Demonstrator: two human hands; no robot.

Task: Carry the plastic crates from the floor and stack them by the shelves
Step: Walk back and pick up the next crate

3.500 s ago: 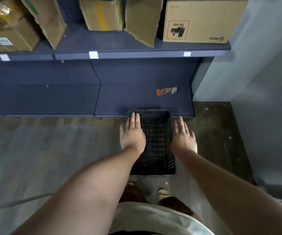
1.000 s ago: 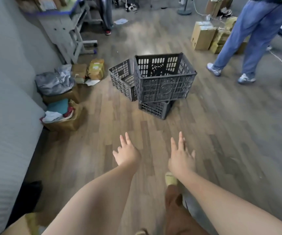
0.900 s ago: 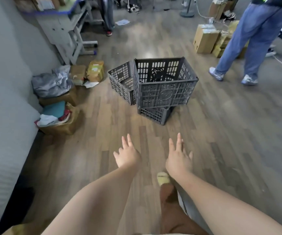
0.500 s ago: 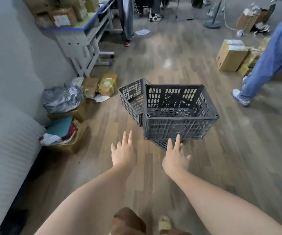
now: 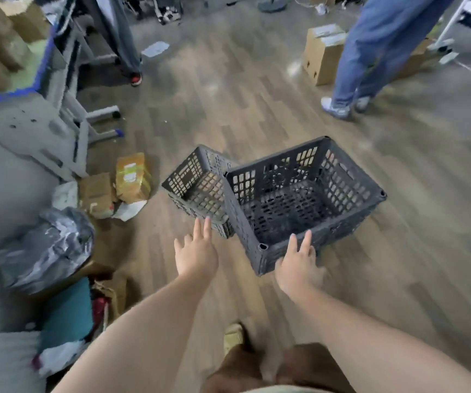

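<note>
A dark grey perforated plastic crate (image 5: pixel 350 188) sits on top of the pile on the wooden floor, its open side up. A second grey crate (image 5: pixel 191 180) leans tilted against its left side. Any crate beneath the top one is hidden. My right hand (image 5: pixel 298 265) is open, fingers spread, right at the near corner of the top crate. My left hand (image 5: pixel 196 253) is open too, just short of the tilted crate's near edge. Neither hand grips anything.
A person in blue jeans (image 5: pixel 370 52) stands at the back right beside a cardboard box (image 5: pixel 320 52). Another person's legs (image 5: pixel 120 38) stand by a white table (image 5: pixel 55 103) at the left. Parcels (image 5: pixel 132 177), a silver bag (image 5: pixel 47 248) and clutter line the left wall.
I have turned from the shelf and walked up to the crate pile. Both open hands have come from well short of the crates to their near edges.
</note>
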